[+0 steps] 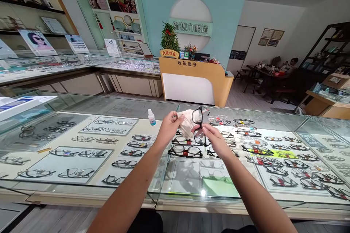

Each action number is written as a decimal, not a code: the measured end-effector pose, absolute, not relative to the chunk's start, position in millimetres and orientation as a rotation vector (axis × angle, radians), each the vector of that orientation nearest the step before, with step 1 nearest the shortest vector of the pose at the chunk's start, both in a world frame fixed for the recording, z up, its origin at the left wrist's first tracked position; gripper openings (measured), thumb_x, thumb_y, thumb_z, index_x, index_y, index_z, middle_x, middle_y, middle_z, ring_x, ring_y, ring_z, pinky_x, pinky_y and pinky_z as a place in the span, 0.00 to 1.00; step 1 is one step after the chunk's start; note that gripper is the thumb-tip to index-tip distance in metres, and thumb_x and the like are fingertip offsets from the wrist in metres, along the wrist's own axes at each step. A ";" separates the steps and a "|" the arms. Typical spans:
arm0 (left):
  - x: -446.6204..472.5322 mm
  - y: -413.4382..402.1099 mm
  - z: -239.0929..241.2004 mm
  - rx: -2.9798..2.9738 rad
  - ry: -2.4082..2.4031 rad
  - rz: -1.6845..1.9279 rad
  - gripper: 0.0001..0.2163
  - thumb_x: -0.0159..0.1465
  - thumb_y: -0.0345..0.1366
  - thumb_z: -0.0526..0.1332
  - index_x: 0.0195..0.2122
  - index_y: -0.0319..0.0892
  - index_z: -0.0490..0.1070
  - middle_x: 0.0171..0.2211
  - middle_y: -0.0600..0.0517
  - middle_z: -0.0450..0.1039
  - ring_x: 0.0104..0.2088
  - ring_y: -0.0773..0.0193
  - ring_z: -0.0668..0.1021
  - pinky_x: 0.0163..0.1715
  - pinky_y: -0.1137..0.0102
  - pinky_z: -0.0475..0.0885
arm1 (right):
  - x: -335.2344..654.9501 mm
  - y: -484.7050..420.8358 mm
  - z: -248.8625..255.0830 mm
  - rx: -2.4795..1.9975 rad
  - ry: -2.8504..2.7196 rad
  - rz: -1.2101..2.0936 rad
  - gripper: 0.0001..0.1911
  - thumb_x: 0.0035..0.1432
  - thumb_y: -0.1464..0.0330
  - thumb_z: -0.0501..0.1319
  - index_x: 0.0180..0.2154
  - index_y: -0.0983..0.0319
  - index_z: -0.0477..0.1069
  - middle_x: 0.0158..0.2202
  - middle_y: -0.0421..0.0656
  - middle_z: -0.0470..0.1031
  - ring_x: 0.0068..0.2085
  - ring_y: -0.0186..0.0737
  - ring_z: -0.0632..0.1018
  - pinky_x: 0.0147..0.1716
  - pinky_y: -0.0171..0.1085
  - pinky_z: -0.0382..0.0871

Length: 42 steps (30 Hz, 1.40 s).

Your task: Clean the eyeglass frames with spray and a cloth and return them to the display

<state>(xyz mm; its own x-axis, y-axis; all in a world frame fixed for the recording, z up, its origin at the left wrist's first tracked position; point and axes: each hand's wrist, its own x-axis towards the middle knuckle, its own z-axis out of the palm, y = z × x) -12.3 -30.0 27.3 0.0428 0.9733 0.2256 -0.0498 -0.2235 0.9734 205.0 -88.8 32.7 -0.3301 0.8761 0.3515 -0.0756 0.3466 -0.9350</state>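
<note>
My left hand pinches a pale cloth between thumb and fingers, above the glass counter. In my right hand is a pair of black-framed eyeglasses, gripped near the bridge and turned on end, one lens above the other. The cloth lies close beside the upper lens; whether it touches the lens I cannot tell. A small white-capped bottle with blue at its base stands on the counter to the left of my left hand. Rows of eyeglasses show beneath both hands.
The glass display counter runs across in front of me, with more eyeglasses on trays at the left. Beyond it stands a wooden cashier desk with plants. At the far right a person sits by a dark table.
</note>
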 end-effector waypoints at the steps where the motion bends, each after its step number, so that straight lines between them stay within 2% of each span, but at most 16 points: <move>1: -10.8 -31.5 28.2 1.361 0.996 1.343 0.23 0.60 0.58 0.70 0.39 0.44 0.68 0.28 0.54 0.78 0.27 0.64 0.77 0.31 0.70 0.72 | 204.1 -88.8 32.4 -0.743 -1.604 1.180 0.20 0.72 0.51 0.58 0.48 0.56 0.81 0.46 0.44 0.82 0.45 0.45 0.77 0.55 0.44 0.68; 7: -4.5 -40.2 34.1 1.428 0.911 1.322 0.19 0.64 0.55 0.69 0.40 0.45 0.68 0.29 0.55 0.76 0.30 0.65 0.77 0.35 0.70 0.73 | 200.8 -87.6 31.3 -0.785 -1.605 1.174 0.21 0.70 0.49 0.60 0.47 0.57 0.81 0.43 0.44 0.81 0.46 0.46 0.76 0.55 0.43 0.68; 12: -0.4 -42.1 34.1 1.477 0.893 1.396 0.18 0.62 0.52 0.71 0.38 0.44 0.71 0.31 0.55 0.73 0.33 0.66 0.75 0.36 0.71 0.72 | 200.8 -85.7 28.8 -0.788 -1.600 1.182 0.21 0.71 0.49 0.59 0.47 0.57 0.81 0.45 0.44 0.81 0.45 0.45 0.76 0.54 0.43 0.68; 14: 1.5 -43.0 33.2 1.503 0.864 1.391 0.17 0.63 0.52 0.71 0.41 0.43 0.74 0.37 0.52 0.76 0.38 0.64 0.77 0.40 0.70 0.74 | 200.9 -84.6 26.4 -0.783 -1.604 1.192 0.21 0.71 0.49 0.59 0.48 0.57 0.81 0.45 0.44 0.80 0.44 0.44 0.76 0.54 0.43 0.67; 17: 5.0 -44.6 31.3 1.478 0.779 1.366 0.19 0.68 0.55 0.65 0.43 0.42 0.79 0.52 0.45 0.77 0.48 0.58 0.79 0.47 0.66 0.77 | 200.3 -83.5 23.2 -0.772 -1.599 1.197 0.21 0.71 0.50 0.59 0.49 0.57 0.81 0.45 0.44 0.80 0.44 0.44 0.76 0.54 0.42 0.67; 19: 7.5 -45.1 29.4 1.444 0.771 1.391 0.20 0.68 0.55 0.64 0.41 0.42 0.79 0.56 0.44 0.75 0.47 0.58 0.79 0.45 0.66 0.77 | 199.2 -83.9 22.5 -0.762 -1.603 1.207 0.21 0.72 0.50 0.59 0.49 0.58 0.80 0.45 0.44 0.80 0.44 0.44 0.76 0.54 0.42 0.67; 23: 11.6 -43.7 26.0 1.337 0.828 1.445 0.19 0.60 0.52 0.73 0.39 0.43 0.73 0.44 0.50 0.77 0.35 0.66 0.77 0.36 0.71 0.73 | 196.1 -86.7 24.7 -0.730 -1.625 1.245 0.21 0.71 0.49 0.59 0.48 0.57 0.80 0.44 0.44 0.79 0.43 0.44 0.76 0.52 0.43 0.68; 26: 11.9 -42.2 26.5 1.241 0.805 1.399 0.25 0.54 0.52 0.77 0.44 0.44 0.71 0.39 0.53 0.77 0.35 0.65 0.77 0.37 0.72 0.72 | 195.6 -88.1 26.1 -0.732 -1.629 1.253 0.22 0.70 0.48 0.60 0.47 0.57 0.81 0.41 0.44 0.78 0.42 0.44 0.76 0.51 0.43 0.70; 28: 10.8 -42.4 27.9 1.254 0.791 1.298 0.25 0.55 0.54 0.76 0.44 0.43 0.73 0.37 0.52 0.77 0.35 0.65 0.76 0.37 0.71 0.71 | 196.5 -88.0 26.1 -0.735 -1.638 1.259 0.22 0.70 0.47 0.59 0.47 0.56 0.81 0.42 0.44 0.78 0.44 0.45 0.76 0.51 0.43 0.71; 30: 9.7 -43.6 28.9 1.300 0.793 1.194 0.24 0.59 0.58 0.72 0.39 0.41 0.75 0.31 0.53 0.75 0.31 0.66 0.74 0.33 0.72 0.69 | 197.7 -87.3 25.5 -0.732 -1.649 1.268 0.23 0.70 0.47 0.59 0.48 0.56 0.81 0.43 0.44 0.79 0.45 0.46 0.77 0.52 0.43 0.71; 33: 9.7 -45.9 28.3 1.282 0.751 1.101 0.25 0.61 0.61 0.69 0.34 0.41 0.72 0.24 0.56 0.69 0.24 0.69 0.68 0.27 0.72 0.66 | 198.7 -86.4 24.6 -0.716 -1.660 1.288 0.22 0.71 0.47 0.59 0.48 0.55 0.81 0.43 0.44 0.79 0.45 0.45 0.77 0.52 0.43 0.71; 36: 11.3 -46.9 27.3 1.180 0.676 1.070 0.26 0.60 0.62 0.70 0.33 0.42 0.69 0.22 0.57 0.68 0.22 0.69 0.68 0.25 0.71 0.67 | 198.6 -86.5 25.2 -0.709 -1.640 1.302 0.21 0.71 0.48 0.59 0.47 0.56 0.81 0.41 0.43 0.79 0.44 0.45 0.77 0.51 0.43 0.71; 40: 12.5 -47.4 30.0 1.097 0.652 1.100 0.28 0.58 0.63 0.71 0.39 0.41 0.71 0.24 0.54 0.72 0.23 0.67 0.72 0.25 0.70 0.69 | 198.9 -87.7 27.5 -0.732 -1.631 1.291 0.22 0.71 0.48 0.59 0.47 0.57 0.82 0.40 0.44 0.80 0.43 0.45 0.77 0.51 0.44 0.70; 42: 12.3 -48.3 32.5 1.112 0.650 1.114 0.27 0.57 0.61 0.73 0.39 0.41 0.71 0.25 0.54 0.73 0.22 0.68 0.71 0.24 0.71 0.68 | 199.6 -87.7 27.2 -0.736 -1.643 1.283 0.22 0.71 0.48 0.59 0.47 0.56 0.82 0.40 0.44 0.80 0.43 0.45 0.77 0.52 0.44 0.69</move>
